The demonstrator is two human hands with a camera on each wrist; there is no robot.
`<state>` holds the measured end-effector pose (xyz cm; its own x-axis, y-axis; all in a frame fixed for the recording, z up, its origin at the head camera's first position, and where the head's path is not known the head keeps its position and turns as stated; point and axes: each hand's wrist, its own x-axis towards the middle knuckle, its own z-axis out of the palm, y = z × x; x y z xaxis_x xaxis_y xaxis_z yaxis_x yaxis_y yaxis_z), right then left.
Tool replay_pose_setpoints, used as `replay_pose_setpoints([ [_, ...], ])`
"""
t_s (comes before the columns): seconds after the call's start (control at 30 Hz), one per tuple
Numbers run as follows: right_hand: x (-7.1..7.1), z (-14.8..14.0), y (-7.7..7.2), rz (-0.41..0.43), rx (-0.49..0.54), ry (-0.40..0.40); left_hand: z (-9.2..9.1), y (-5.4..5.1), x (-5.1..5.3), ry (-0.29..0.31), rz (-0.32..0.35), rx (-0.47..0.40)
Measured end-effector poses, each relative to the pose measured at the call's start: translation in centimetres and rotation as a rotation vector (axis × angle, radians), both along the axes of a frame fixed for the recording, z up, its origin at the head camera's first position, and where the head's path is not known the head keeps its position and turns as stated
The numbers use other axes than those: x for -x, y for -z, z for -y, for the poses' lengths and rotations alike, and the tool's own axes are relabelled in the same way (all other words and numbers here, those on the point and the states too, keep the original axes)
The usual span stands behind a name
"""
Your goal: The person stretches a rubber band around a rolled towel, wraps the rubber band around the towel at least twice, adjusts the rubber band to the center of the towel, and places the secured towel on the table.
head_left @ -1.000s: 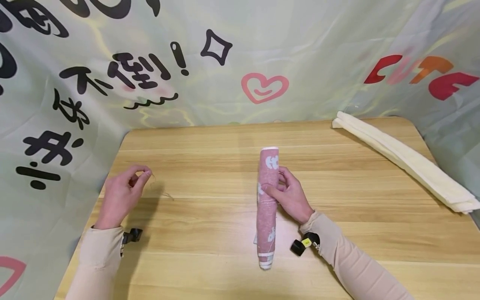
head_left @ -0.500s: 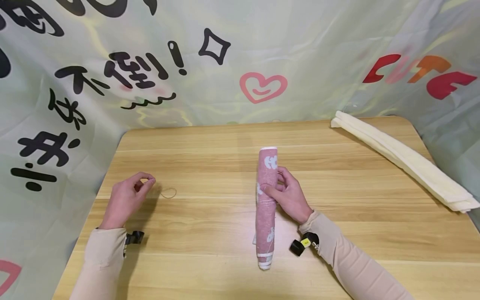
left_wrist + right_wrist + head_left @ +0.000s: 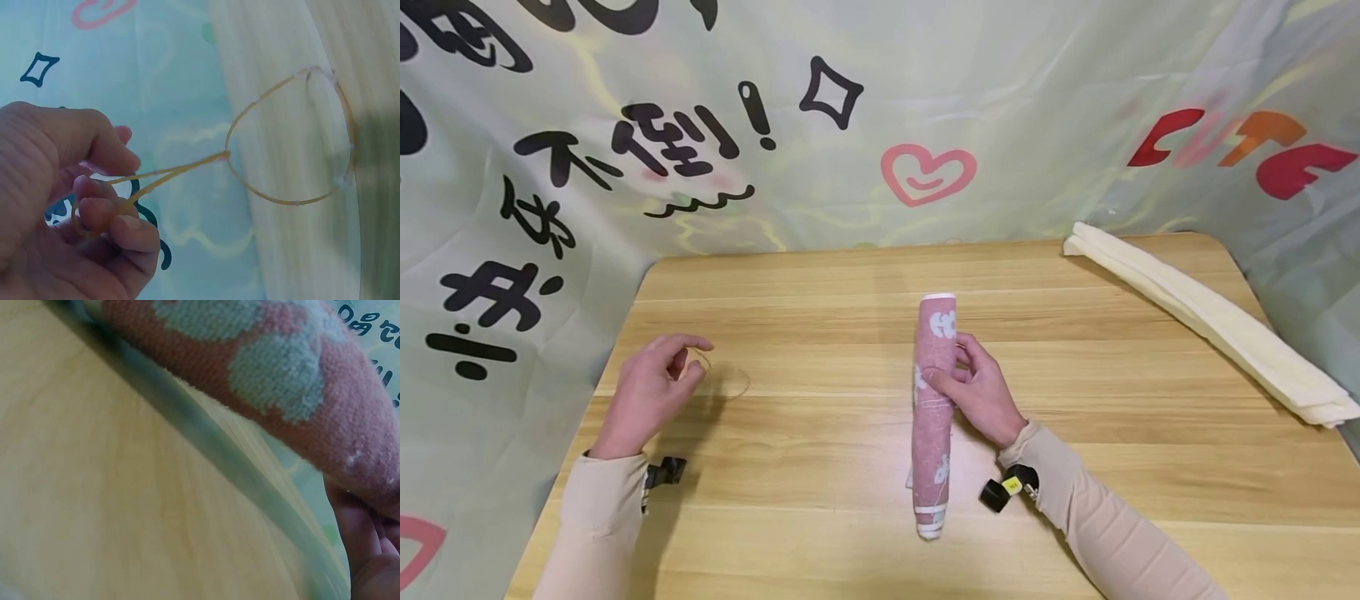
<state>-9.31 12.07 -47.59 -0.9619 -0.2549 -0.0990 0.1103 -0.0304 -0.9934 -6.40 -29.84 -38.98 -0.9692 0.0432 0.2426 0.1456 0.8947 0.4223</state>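
Observation:
A thin yellowish rubber band [image 3: 214,159] hangs out from my left hand [image 3: 646,396], which is raised over the left side of the table. In the left wrist view the band shows two loops meeting at a knot. The smaller loop passes around my curled fingers, and the larger one stands free. My right hand [image 3: 988,402] grips a rolled pink towel [image 3: 934,442] with white patterns, thumb on top and fingers at its right side. It lies lengthwise away from me near mid-table. The right wrist view shows the towel [image 3: 206,359] close up, with part of the hand.
A long folded cream cloth [image 3: 1210,325] lies slanted along the table's right side. The wooden table [image 3: 820,333] is bounded at the back and sides by a printed fabric backdrop [image 3: 1000,92].
My left hand's thumb and forefinger have moved apart, and the rubber band's loop now stretches out from them. The right hand and the towel stay in place.

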Motion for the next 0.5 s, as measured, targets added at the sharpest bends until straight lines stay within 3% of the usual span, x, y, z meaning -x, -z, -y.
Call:
replay_pose_setpoints([
  [0.13, 0.1, 0.0, 0.1, 0.004, -0.002, 0.001, 0.0, 0.2, 0.0, 0.025, 0.007, -0.001],
  [0.5, 0.1, -0.1, 0.1, 0.007, -0.01, 0.003, 1.3, 1.9, 0.1, 0.019, 0.064, 0.022],
])
